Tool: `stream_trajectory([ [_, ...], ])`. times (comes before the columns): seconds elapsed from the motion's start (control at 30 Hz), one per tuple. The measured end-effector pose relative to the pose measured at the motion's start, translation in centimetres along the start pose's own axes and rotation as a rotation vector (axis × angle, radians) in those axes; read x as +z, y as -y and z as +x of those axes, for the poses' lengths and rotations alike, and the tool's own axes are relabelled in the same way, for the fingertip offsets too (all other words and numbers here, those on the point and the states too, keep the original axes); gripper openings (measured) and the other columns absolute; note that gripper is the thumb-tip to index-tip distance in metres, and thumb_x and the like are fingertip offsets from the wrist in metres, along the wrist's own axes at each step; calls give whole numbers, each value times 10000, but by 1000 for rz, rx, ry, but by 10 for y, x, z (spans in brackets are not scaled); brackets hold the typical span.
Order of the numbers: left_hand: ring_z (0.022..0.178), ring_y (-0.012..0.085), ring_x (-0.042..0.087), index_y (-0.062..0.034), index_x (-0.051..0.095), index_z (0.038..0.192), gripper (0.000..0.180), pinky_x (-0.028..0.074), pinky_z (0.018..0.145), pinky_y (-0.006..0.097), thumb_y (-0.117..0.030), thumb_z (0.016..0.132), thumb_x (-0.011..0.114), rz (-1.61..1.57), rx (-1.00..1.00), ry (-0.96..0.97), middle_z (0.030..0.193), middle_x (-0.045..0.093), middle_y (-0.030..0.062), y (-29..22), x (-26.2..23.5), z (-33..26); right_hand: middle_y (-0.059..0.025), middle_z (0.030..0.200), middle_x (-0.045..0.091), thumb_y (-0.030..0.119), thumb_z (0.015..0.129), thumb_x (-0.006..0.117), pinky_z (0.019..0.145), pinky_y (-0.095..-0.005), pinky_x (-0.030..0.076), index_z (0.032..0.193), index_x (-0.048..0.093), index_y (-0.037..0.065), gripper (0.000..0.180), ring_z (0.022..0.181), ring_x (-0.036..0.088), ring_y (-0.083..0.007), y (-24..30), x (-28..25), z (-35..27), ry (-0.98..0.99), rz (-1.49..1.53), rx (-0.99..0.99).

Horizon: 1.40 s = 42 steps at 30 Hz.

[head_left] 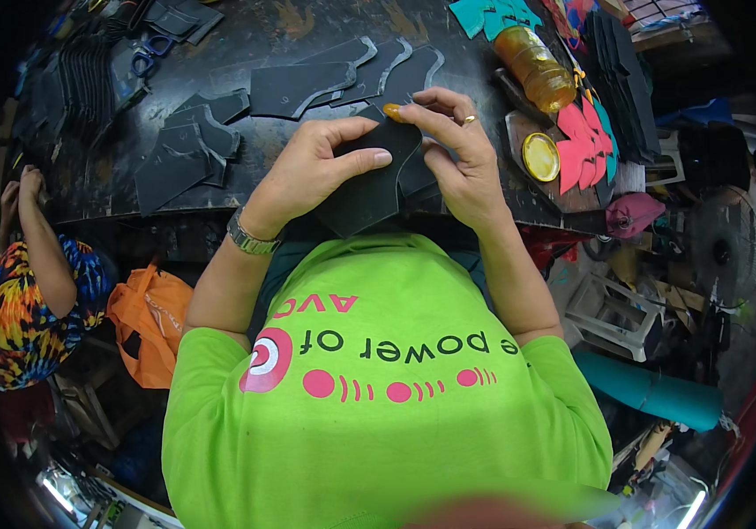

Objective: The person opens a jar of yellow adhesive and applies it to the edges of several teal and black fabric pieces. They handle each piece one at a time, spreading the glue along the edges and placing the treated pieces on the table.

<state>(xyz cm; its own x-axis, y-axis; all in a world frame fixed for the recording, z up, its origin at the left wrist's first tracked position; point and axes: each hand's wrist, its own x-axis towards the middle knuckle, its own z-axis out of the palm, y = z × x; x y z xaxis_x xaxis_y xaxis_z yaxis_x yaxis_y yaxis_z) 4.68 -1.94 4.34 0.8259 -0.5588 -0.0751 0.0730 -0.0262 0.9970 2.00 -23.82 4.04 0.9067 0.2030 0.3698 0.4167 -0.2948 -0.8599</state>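
Note:
My left hand [312, 167] grips a black cut piece of leather-like material [369, 189] by its left edge, thumb on top, held just above the near edge of the dark worktable [113, 189]. My right hand [457, 154] pinches the same piece at its upper right, and its forefinger tip carries a yellowish glue-like blob [393, 112]. A ring sits on that hand and a metal watch [248, 236] on my left wrist. More black cut pieces [299, 88] lie on the table beyond my hands.
A bottle of amber liquid [537, 66] lies at the right, with a round yellow tin [540, 157] and pink and teal cut shapes [583, 141] beside it. Blue-handled scissors [147, 55] rest at back left. Another person in a multicoloured shirt [21, 304] sits at left. An orange bag [149, 322] is below.

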Motion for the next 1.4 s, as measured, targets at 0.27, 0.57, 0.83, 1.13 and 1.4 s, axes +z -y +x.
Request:
stream_trajectory([
  [0.27, 812, 47, 641, 22, 695, 1140, 254, 541, 732, 224, -159, 961, 695, -183, -43, 0, 938, 703, -1, -3, 2, -2, -78, 1250, 571, -178, 782, 601, 932, -311, 481, 1129, 763, 96, 470, 1100, 581, -211, -13, 3, -15, -187, -14, -124],
  [0.57, 819, 26, 635, 19, 683, 1111, 239, 536, 720, 196, -188, 1039, 590, -257, 14, -69, 942, 687, -18, 8, 9, 8, -99, 1281, 559, -169, 740, 628, 917, -335, 472, 1151, 761, 123, 521, 1013, 577, -220, -10, -6, -22, -307, -117, -172],
  [0.83, 822, 28, 641, 19, 667, 1129, 271, 535, 719, 194, -212, 1062, 542, -313, 18, -93, 951, 693, -14, 6, 16, 9, -110, 1324, 553, -153, 761, 645, 926, -354, 477, 1251, 727, 154, 585, 1042, 566, -239, -12, 3, -19, -212, -331, -234],
  [1.13, 919, 96, 699, 4, 659, 1183, 238, 567, 816, 228, -168, 1050, 564, -577, -6, 18, 1062, 725, 55, 13, 6, 12, -114, 1235, 613, -126, 692, 698, 935, -368, 503, 1164, 778, 192, 575, 1100, 581, -278, -10, 3, -24, -172, -374, -332],
  [1.4, 907, 92, 696, 2, 666, 1140, 211, 567, 817, 229, -157, 1046, 564, -730, -35, 10, 1048, 730, 58, 13, 6, 15, -89, 1230, 631, -81, 689, 735, 967, -370, 468, 1147, 789, 203, 542, 1087, 583, -265, -4, 2, -34, -90, -170, -316],
])
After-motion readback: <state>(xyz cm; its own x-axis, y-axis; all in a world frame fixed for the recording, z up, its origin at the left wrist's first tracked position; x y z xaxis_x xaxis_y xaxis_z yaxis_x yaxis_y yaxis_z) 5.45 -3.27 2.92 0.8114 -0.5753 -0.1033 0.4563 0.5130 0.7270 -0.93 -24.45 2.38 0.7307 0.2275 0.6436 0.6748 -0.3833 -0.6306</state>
